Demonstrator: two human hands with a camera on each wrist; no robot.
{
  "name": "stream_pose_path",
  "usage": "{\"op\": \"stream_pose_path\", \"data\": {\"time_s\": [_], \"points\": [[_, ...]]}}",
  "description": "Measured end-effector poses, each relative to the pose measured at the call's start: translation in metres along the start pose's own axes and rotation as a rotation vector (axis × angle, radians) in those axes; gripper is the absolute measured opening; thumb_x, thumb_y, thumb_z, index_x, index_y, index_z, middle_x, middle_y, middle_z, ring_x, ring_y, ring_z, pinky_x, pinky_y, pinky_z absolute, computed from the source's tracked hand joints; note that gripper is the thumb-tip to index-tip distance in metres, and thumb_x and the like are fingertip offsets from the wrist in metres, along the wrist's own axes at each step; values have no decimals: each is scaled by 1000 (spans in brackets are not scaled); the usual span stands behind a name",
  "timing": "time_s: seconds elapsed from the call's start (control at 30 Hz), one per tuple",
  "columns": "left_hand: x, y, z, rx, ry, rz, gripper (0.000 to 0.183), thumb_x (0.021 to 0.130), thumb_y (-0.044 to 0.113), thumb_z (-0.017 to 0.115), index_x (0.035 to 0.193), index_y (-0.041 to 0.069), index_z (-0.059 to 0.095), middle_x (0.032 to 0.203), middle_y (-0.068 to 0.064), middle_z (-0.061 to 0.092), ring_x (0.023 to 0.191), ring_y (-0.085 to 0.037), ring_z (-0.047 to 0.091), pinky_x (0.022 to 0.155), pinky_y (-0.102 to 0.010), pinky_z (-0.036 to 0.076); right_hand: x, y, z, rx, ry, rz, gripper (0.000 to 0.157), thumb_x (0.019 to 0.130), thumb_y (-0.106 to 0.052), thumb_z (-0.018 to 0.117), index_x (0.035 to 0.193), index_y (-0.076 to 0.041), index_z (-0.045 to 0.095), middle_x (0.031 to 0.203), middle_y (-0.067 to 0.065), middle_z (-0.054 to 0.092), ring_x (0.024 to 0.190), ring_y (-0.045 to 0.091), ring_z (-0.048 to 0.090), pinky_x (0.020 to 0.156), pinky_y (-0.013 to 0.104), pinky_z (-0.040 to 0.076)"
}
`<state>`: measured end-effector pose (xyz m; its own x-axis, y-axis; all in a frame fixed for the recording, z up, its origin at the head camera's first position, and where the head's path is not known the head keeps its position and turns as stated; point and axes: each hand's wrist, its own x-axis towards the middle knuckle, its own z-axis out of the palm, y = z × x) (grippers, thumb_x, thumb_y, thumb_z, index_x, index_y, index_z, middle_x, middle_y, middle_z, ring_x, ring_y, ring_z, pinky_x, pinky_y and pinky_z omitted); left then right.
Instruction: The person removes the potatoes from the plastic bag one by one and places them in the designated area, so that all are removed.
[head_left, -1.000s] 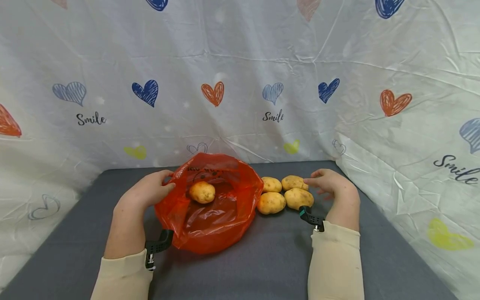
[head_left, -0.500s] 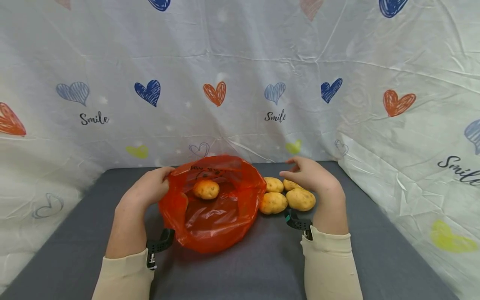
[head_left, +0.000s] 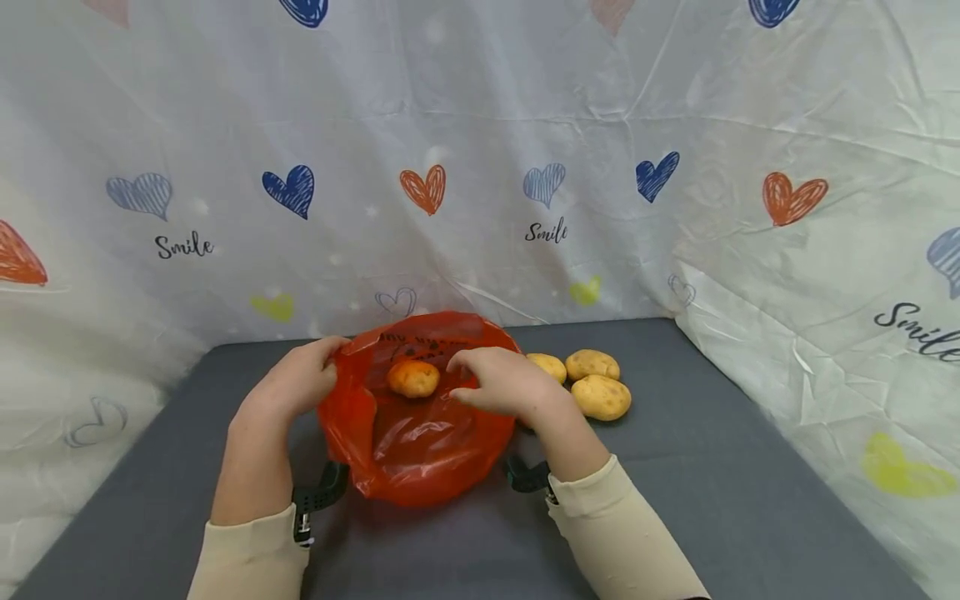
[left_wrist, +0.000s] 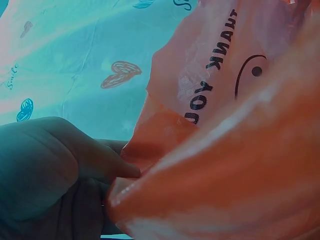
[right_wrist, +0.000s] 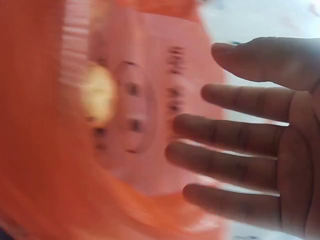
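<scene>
A: Where's the L hand [head_left: 300, 377]?
B: At the L rim of the red bag [head_left: 416, 477]; thumb + fingers pinch the film, clear in the L wrist view

A: And the R hand [head_left: 498, 382]?
B: Over the R side of the bag's mouth. R wrist view has the fingers straight & spread apart, palm bare. Can't tell if it touches the plastic

A: Any potatoes in the bag?
B: One potato [head_left: 413, 378] shows inside, toward the back, L of the R hand's fingertips. Blurry in the R wrist view, next to a printed smiley [right_wrist: 132, 107]

A: Others?
B: 3 potatoes [head_left: 601, 397] plain to see on the dark cloth [head_left: 750, 500], R of the bag, grouped close tog.; the leftmost is partly hidden by the R hand

A: Bag standing or flat?
B: Mouth's wide open, facing the person; back wall's up, w/ "THANK YOU" [left_wrist: 210, 70] reading reversed in the L wrist view

A: Bkgd?
B: White sheet [head_left: 480, 125] w/ hearts & "Smile" lettering; cream sleeves [head_left: 255, 554] on both arms, blk wrist mount [head_left: 321, 493] by the L cuff
</scene>
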<state>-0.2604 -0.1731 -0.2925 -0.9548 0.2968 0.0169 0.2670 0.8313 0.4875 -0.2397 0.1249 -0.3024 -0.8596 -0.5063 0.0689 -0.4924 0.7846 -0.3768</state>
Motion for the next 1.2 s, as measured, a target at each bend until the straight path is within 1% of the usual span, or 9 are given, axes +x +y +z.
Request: {"op": "stream_pose_path", "data": {"time_s": [0.17,0.27,0.43,0.57,0.7,0.9,1.07,1.13,1.2], "points": [[0,-2,3,-3,7,1,43,108,15,37,147,3,50,138,-23,58,116,-38,58,98,-62,46,22,8,29,-33,-56,-12,33,98,-26,71,128,-12,67,122,3,69,107,17,62,98,37,50],[0,-1,4,-10,7,8,43,108,16,38,147,3,50,138,-22,58,116,-38,58,99,-61,46,30,12,41,-41,-68,0,40,98,-25,72,134,-9,64,129,6,67,117,18,61,105,38,47],[0,1,3,-9,15,11,42,108,15,38,146,3,51,136,-22,59,113,-36,59,98,-60,47,42,22,65,-37,-49,-34,60,97,-27,72,149,-8,51,145,10,54,132,22,52,112,37,41],[1,3,3,2,38,35,42,107,14,37,145,3,53,135,-21,60,114,-36,59,98,-59,47,46,33,80,-4,-84,1,75,97,-30,72,161,-18,35,153,14,44,133,25,51,111,40,42],[5,4,5,5,32,41,42,107,14,38,145,3,53,136,-22,60,114,-37,58,100,-60,46,45,41,87,30,-144,37,84,98,-29,71,166,-29,20,155,12,44,131,22,52,112,40,41],[4,3,5,15,36,22,43,107,14,37,145,3,53,137,-21,59,116,-37,57,100,-60,45,49,43,92,93,-129,-64,85,98,-22,70,166,-23,20,160,8,40,139,18,44,116,37,35],[3,1,5,10,25,7,43,107,15,38,146,4,52,137,-21,59,115,-36,58,100,-59,46,53,43,95,95,-131,-56,89,97,-26,71,166,-24,15,137,12,58,121,20,54,108,36,42],[2,0,5,14,27,0,43,107,16,38,146,4,52,137,-21,59,115,-36,58,100,-59,46,53,43,97,100,-138,-42,91,97,-28,71,167,-27,12,134,13,59,121,22,54,108,37,42],[2,-1,5,15,28,-3,43,107,15,38,146,3,52,137,-21,59,115,-37,58,100,-60,45,54,43,99,107,-140,-27,91,97,-28,71,167,-28,12,139,14,57,127,24,53,112,39,40]]}}
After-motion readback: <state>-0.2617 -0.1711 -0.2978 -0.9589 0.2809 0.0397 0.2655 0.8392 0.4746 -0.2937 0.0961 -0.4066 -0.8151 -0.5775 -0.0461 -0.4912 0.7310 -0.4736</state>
